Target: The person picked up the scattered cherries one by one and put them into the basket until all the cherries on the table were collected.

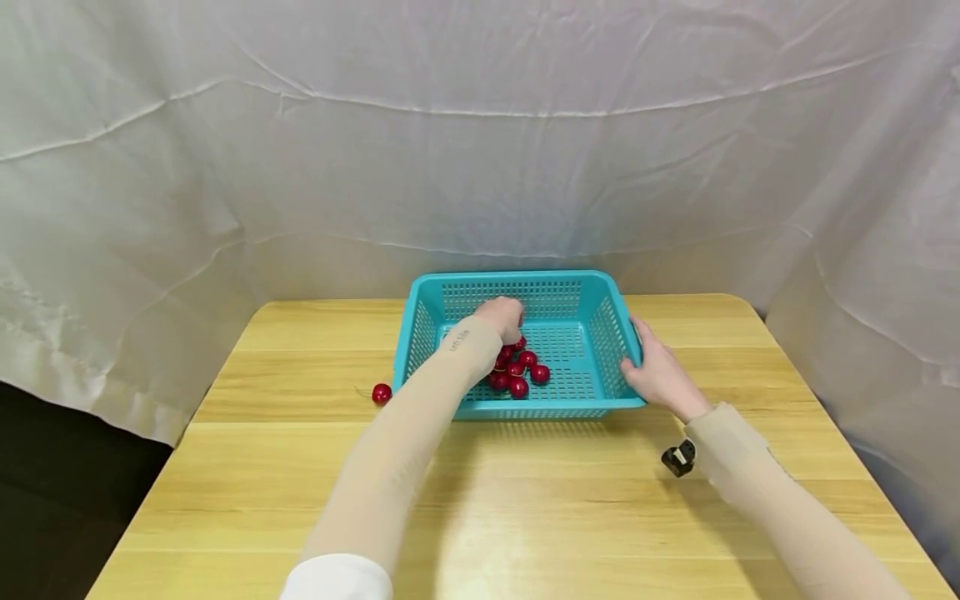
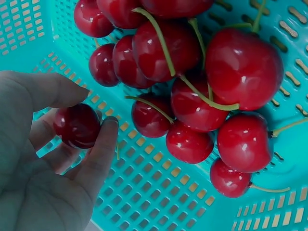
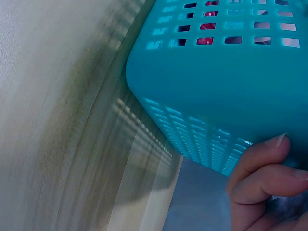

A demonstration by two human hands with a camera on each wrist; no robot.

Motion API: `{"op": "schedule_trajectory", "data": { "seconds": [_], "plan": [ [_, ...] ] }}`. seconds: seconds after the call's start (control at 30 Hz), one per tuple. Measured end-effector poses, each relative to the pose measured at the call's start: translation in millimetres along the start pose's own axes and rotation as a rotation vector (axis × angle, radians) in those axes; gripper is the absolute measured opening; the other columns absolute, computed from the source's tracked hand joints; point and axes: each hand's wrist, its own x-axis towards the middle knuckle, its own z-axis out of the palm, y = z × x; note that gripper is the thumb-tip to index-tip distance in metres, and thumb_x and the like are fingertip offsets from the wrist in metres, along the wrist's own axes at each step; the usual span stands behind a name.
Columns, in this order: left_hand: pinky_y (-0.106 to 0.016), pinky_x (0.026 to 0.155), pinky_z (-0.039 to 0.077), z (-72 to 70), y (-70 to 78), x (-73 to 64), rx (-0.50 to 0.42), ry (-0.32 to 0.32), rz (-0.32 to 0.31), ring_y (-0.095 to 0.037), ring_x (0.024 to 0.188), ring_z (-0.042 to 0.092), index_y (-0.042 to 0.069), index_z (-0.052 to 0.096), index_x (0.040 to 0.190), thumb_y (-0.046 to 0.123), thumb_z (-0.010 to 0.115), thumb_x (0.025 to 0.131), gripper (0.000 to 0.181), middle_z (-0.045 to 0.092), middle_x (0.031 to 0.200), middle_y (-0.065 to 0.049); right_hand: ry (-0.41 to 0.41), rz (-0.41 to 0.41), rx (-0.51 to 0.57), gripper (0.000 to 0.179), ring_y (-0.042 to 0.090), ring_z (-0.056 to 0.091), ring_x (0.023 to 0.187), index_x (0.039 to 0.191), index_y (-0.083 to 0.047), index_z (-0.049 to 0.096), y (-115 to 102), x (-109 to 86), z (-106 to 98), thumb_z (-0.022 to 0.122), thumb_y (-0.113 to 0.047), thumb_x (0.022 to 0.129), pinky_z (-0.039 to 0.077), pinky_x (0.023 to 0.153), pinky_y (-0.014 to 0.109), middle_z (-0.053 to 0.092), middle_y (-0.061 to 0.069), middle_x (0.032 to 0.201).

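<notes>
Inside a turquoise plastic basket (image 1: 525, 405), my left hand (image 1: 501, 317) reaches down over a heap of cherries (image 1: 517, 369). The left wrist view shows that hand (image 2: 57, 144) pinching one cherry (image 2: 77, 126) between thumb and fingertips, beside the basket's slotted wall. Several dark red cherries (image 2: 173, 101) with green stems lie together next to it. My right hand (image 1: 660, 367) grips the basket's right end at the rim, thumb on the inner side. From the right wrist view, curled fingers (image 3: 264, 180) of this hand show against the outer wall.
One lone cherry (image 1: 382, 394) with a stem lies on the wooden table (image 1: 540, 508), just left of the basket. A small black device (image 1: 678, 458) sits at my right wrist. Pale cloth (image 1: 510, 167) hangs behind the table and along its sides.
</notes>
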Motion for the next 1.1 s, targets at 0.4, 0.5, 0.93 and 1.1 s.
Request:
{"op": "schedule_trajectory", "data": {
  "seconds": [0.4,0.5,0.93,1.1],
  "plan": [
    [-0.038,0.107,0.050,-1.3,-0.3,-3.5,-0.017,-0.036,-0.009,-0.023,0.130,0.056,0.015,0.056,0.142,0.011,0.055,0.098,0.044,0.059,0.143,-0.003,-0.005,-0.006,0.000,0.080,0.053,0.057,0.119,0.161,0.000,0.003,-3.2,1.1,0.4,0.049,-0.010,0.096,0.052,0.095,0.063,0.041,0.043,0.145],
    [-0.039,0.107,0.051,-0.6,-2.1,-2.5,-0.007,-0.043,-0.011,-0.023,0.131,0.056,0.016,0.055,0.144,0.011,0.055,0.098,0.046,0.058,0.144,-0.003,-0.006,-0.008,0.004,0.080,0.053,0.057,0.118,0.161,0.000,0.003,-3.6,1.1,0.8,0.048,-0.010,0.096,0.052,0.094,0.063,0.041,0.043,0.144],
    [-0.037,0.100,0.052,-12.1,-7.2,-13.6,-0.059,-0.050,-0.045,-0.020,0.114,0.057,0.018,0.060,0.138,0.009,0.051,0.100,0.039,0.061,0.137,-0.002,-0.003,-0.009,0.002,0.079,0.053,0.058,0.118,0.160,0.002,0.004,-4.3,0.6,-1.5,0.048,-0.010,0.096,0.054,0.091,0.062,0.041,0.044,0.144],
    [-0.038,0.097,0.053,-26.1,-14.4,-23.4,-0.076,-0.027,-0.020,-0.022,0.116,0.057,0.016,0.060,0.138,0.006,0.047,0.101,0.040,0.060,0.139,-0.004,-0.009,-0.006,0.008,0.080,0.054,0.056,0.120,0.161,0.002,0.003,-3.6,1.1,-1.2,0.048,-0.010,0.096,0.053,0.093,0.063,0.039,0.043,0.146]
  ]
}}
